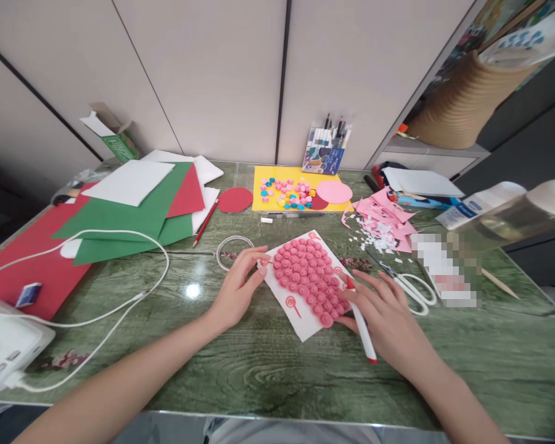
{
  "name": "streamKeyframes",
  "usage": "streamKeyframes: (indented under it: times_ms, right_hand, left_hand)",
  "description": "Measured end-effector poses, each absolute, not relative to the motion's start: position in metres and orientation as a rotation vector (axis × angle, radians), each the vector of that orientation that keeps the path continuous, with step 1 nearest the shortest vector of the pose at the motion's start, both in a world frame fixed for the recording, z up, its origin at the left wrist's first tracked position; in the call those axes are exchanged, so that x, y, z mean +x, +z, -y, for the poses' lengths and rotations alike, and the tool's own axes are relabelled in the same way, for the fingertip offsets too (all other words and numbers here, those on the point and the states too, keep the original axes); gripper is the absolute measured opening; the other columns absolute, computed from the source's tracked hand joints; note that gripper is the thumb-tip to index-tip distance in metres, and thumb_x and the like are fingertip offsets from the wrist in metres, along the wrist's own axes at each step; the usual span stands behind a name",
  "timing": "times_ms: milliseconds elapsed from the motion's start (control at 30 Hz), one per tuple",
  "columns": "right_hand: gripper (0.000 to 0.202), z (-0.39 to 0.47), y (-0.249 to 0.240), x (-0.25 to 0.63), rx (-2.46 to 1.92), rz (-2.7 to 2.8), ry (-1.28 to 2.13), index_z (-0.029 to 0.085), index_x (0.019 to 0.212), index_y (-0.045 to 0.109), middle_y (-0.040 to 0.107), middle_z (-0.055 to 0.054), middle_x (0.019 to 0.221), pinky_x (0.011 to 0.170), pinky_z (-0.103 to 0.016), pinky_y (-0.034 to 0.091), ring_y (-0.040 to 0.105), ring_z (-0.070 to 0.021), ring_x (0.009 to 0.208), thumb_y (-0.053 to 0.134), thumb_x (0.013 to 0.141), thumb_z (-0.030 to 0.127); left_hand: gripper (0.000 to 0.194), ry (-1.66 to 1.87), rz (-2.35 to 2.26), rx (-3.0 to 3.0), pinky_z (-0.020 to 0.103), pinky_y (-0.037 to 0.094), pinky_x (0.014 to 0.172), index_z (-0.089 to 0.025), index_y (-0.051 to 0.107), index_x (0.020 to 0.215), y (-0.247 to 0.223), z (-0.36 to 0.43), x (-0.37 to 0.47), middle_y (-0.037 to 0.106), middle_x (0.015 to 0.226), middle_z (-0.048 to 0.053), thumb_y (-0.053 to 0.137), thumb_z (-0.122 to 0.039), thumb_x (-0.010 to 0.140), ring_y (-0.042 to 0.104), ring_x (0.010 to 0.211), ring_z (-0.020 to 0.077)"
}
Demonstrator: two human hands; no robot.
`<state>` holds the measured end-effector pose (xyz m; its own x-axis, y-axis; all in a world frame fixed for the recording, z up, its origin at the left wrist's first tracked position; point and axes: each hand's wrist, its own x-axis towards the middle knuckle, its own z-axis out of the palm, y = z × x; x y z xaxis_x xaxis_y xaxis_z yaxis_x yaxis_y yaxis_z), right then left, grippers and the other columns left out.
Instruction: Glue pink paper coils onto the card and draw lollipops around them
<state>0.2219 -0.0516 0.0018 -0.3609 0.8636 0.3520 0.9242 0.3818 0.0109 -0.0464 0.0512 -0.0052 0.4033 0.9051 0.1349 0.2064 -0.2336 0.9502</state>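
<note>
A white card (305, 330) lies tilted on the table, bearing a dense cluster of pink paper coils (303, 265) and red swirl drawings on sticks, like lollipops, at its edges. Thumb and fingers of my left hand (238, 287) hold the card's left corner. Over the right side of the card, my right hand (388, 308) grips a white marker (361, 327) with a red end. The marker's red tip part points up toward the card, and its body slants down under my fingers.
Scissors (414, 293) lie right of my right hand, near pink paper scraps (383, 216). A tape roll (234, 251) is beyond my left hand. Green paper (120, 209), a charger cable (166, 259) and a white power block (13, 345) occupy the left. Yellow paper (259, 179) bears small coils.
</note>
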Motion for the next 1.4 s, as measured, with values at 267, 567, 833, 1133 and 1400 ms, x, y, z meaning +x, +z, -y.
streamKeyframes:
  times_ms: [267,567,833,1133,1400]
  right_hand:
    - [0.021,0.05,0.004,0.219,-1.541,2.343,-0.332,0.022,0.099,0.056,0.066,-0.006,0.109,0.1,-0.05,0.031,0.051,-0.0265,0.113,0.059,0.083,0.035]
    - [0.014,0.043,0.001,0.224,-1.609,2.332,-0.452,0.021,0.097,0.058,0.066,-0.006,0.109,0.1,-0.048,0.03,0.052,-0.0258,0.112,0.055,0.086,0.029]
    - [0.019,0.031,-0.003,0.231,-1.797,2.263,-0.471,0.019,0.103,0.057,0.065,-0.01,0.11,0.095,-0.047,0.031,0.051,-0.0284,0.111,0.054,0.086,0.028]
    - [0.024,0.032,0.02,0.224,-1.764,1.936,0.172,0.023,0.106,0.057,0.064,-0.006,0.097,0.078,-0.034,0.043,0.057,-0.0212,0.091,0.045,0.09,0.036]
    - [0.013,0.038,0.008,0.195,-1.734,1.528,0.686,0.021,0.078,0.053,0.057,0.003,0.063,0.047,-0.022,0.037,0.048,-0.0104,0.049,0.056,0.083,0.033]
  left_hand:
    - [0.017,0.919,-0.982,1.686,0.038,0.034,0.102,-0.024,0.058,0.1,-0.009,-0.053,-0.046,0.051,0.124,0.006,0.047,-0.031,0.089,0.042,0.122,0.0216]
    - [0.017,0.925,-1.017,1.711,0.039,0.03,0.105,-0.024,0.058,0.099,-0.009,-0.055,-0.046,0.053,0.122,0.005,0.046,-0.031,0.089,0.041,0.124,0.0211]
    - [0.024,0.869,-1.068,1.742,0.041,0.033,0.103,-0.024,0.052,0.11,-0.009,-0.058,-0.048,0.049,0.128,0.007,0.044,-0.034,0.09,0.048,0.116,0.0209]
    - [0.024,0.829,-1.105,1.918,0.038,0.035,0.1,-0.023,0.05,0.112,-0.001,-0.06,-0.049,0.051,0.123,0.006,0.042,-0.032,0.091,0.045,0.117,0.0198]
    - [0.02,0.655,-0.799,2.695,0.034,0.044,0.074,-0.018,0.054,0.102,0.005,-0.026,-0.046,0.057,0.093,0.008,0.046,-0.015,0.084,0.053,0.086,0.0204]
